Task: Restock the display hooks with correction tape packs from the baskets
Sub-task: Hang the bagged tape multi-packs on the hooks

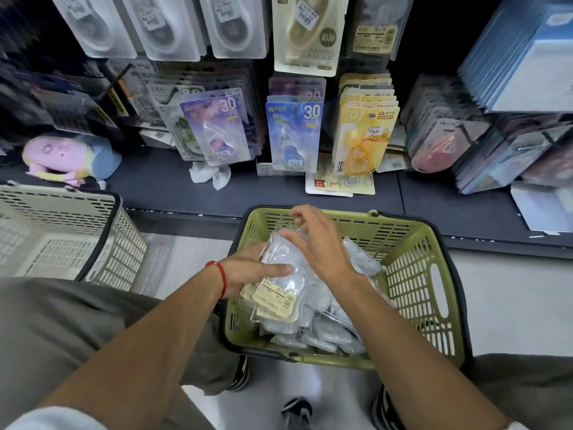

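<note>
Left hand: fingers and thumb clamped around a stack of clear packs, held over the green basket. Right hand: thumb and fingertips pinch the top edge of the uppermost pack. More packs lie loose in the basket. Beige basket sits to the left, well apart.

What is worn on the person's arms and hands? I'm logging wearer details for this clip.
Both forearms are bare. The left hand has a thin red string bracelet around its wrist. The right hand shows no ring, watch or glove. White sleeve edges show at the bottom corners of the view, near the upper arms.
</note>
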The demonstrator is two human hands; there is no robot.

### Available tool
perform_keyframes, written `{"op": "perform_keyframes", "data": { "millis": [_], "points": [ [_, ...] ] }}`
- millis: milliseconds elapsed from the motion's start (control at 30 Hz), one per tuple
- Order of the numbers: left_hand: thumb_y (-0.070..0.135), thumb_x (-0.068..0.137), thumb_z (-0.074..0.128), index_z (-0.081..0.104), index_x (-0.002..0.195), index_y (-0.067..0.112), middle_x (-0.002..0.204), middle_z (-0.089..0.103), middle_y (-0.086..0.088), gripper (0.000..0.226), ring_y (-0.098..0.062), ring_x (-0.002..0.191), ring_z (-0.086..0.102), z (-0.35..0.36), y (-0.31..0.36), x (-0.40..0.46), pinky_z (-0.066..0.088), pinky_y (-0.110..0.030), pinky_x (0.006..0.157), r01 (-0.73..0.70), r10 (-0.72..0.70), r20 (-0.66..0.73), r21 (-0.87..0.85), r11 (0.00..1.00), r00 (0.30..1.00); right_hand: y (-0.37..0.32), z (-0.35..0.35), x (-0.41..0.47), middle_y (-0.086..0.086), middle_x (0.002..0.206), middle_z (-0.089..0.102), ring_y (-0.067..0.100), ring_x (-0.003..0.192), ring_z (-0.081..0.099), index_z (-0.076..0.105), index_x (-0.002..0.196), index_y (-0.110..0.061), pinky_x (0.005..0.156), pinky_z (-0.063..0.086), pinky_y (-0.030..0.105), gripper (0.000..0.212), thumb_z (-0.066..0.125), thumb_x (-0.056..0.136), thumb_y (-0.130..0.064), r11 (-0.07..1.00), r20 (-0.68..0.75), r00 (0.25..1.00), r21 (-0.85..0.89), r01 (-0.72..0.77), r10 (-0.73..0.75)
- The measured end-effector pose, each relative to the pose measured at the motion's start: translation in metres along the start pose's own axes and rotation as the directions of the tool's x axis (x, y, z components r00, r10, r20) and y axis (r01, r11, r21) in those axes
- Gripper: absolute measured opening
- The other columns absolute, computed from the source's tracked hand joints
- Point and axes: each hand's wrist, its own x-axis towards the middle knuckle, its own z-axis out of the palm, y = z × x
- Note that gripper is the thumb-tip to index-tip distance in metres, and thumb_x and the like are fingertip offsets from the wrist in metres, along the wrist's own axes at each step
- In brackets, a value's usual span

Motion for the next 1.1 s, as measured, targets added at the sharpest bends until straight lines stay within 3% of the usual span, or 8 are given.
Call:
{"op": "perform_keyframes", "data": {
  "millis": [133, 267, 433, 567, 700, 833, 967, 1100],
  "points": [
    [0.012, 0.09, 0.081, 0.062, 0.131, 0.02, 0.114, 0.081, -0.003, 0.046, -0.024, 0.101, 0.08, -0.023, 0.005, 0.001, 0.066, -0.041, 0.076, -0.082, 0.038, -0.259, -0.163, 0.983, 0.965, 0.037, 0.019, -0.006, 0.013, 0.134, 0.059, 0.034, 0.126, 0.056, 0.056, 0.134, -0.009, 0.1, 0.049, 0.043, 0.039, 0.056, 0.105, -0.035, 0.865, 0.049, 0.866, -0.109, -0.491, 0.498],
    [0.024, 0.084, 0.088, 0.054, 0.142, 0.02, 0.137, 0.069, -0.005, 0.067, -0.029, 0.121, 0.069, -0.044, 0.01, 0.0, 0.053, -0.056, 0.107, -0.167, 0.03, -0.54, -0.206, 0.964, 0.841, 0.053, 0.053, -0.051, 0.027, 0.164, 0.028, 0.042, 0.153, 0.028, 0.024, 0.159, 0.003, 0.117, 0.038, 0.049, 0.098, 0.058, 0.098, -0.065, 0.656, 0.34, 0.566, -0.477, -0.585, 0.751],
    [0.028, 0.082, 0.09, 0.047, 0.148, 0.019, 0.149, 0.058, -0.008, 0.079, -0.038, 0.128, 0.064, -0.044, 0.006, 0.0, 0.049, -0.063, 0.108, -0.186, -0.037, -0.632, -0.284, 0.941, 0.774, 0.04, 0.091, -0.066, 0.028, 0.161, 0.022, 0.045, 0.149, 0.029, -0.007, 0.164, -0.001, 0.119, 0.035, 0.048, 0.126, 0.078, 0.088, -0.055, 0.709, 0.284, 0.65, -0.277, -0.649, 0.705],
    [0.023, 0.085, 0.088, 0.06, 0.125, 0.023, 0.125, 0.073, -0.002, 0.048, -0.03, 0.113, 0.073, -0.036, 0.01, 0.0, 0.057, -0.056, 0.1, -0.191, 0.004, -0.634, -0.227, 0.955, 0.773, 0.049, 0.091, -0.066, 0.019, 0.151, 0.045, 0.035, 0.139, 0.049, 0.021, 0.158, -0.006, 0.108, 0.046, 0.037, 0.1, 0.086, 0.087, -0.034, 0.652, 0.373, 0.594, -0.042, -0.757, 0.713],
    [0.021, 0.086, 0.087, 0.059, 0.13, 0.021, 0.127, 0.07, -0.001, 0.052, -0.023, 0.112, 0.069, -0.028, 0.013, 0.003, 0.057, -0.05, 0.099, -0.191, 0.045, -0.632, -0.164, 0.968, 0.773, 0.051, 0.088, -0.069, 0.011, 0.136, 0.061, 0.029, 0.124, 0.061, 0.034, 0.141, -0.013, 0.104, 0.053, 0.037, 0.075, 0.086, 0.087, -0.021, 0.603, 0.429, 0.594, 0.132, -0.787, 0.681],
    [0.023, 0.086, 0.087, 0.053, 0.138, 0.018, 0.137, 0.062, -0.001, 0.062, -0.026, 0.123, 0.061, -0.021, 0.012, 0.007, 0.049, -0.045, 0.106, -0.169, 0.088, -0.628, -0.071, 0.983, 0.773, 0.063, 0.063, -0.067, 0.008, 0.124, 0.063, 0.027, 0.11, 0.067, 0.039, 0.137, -0.019, 0.098, 0.059, 0.044, 0.066, 0.082, 0.088, -0.013, 0.501, 0.361, 0.579, 0.291, -0.815, 0.731],
    [0.023, 0.086, 0.087, 0.053, 0.129, 0.02, 0.121, 0.068, 0.001, 0.055, -0.024, 0.113, 0.065, -0.009, 0.009, 0.015, 0.048, -0.033, 0.091, -0.107, 0.118, -0.621, 0.055, 0.993, 0.775, 0.083, 0.014, -0.063, 0.012, 0.114, 0.071, 0.021, 0.095, 0.071, 0.057, 0.123, -0.012, 0.071, 0.06, 0.032, 0.041, 0.079, 0.089, -0.008, 0.455, 0.293, 0.607, 0.447, -0.77, 0.739],
    [0.025, 0.085, 0.087, 0.051, 0.135, 0.021, 0.122, 0.066, 0.002, 0.061, -0.025, 0.111, 0.066, 0.015, 0.0, 0.023, 0.05, -0.034, 0.091, -0.04, 0.129, -0.587, 0.163, 0.986, 0.799, 0.081, -0.016, -0.065, 0.001, 0.103, 0.078, 0.021, 0.096, 0.072, 0.07, 0.109, -0.022, 0.076, 0.058, 0.034, 0.02, 0.073, 0.09, -0.017, 0.504, 0.156, 0.647, 0.502, -0.703, 0.746]
  ]
}}
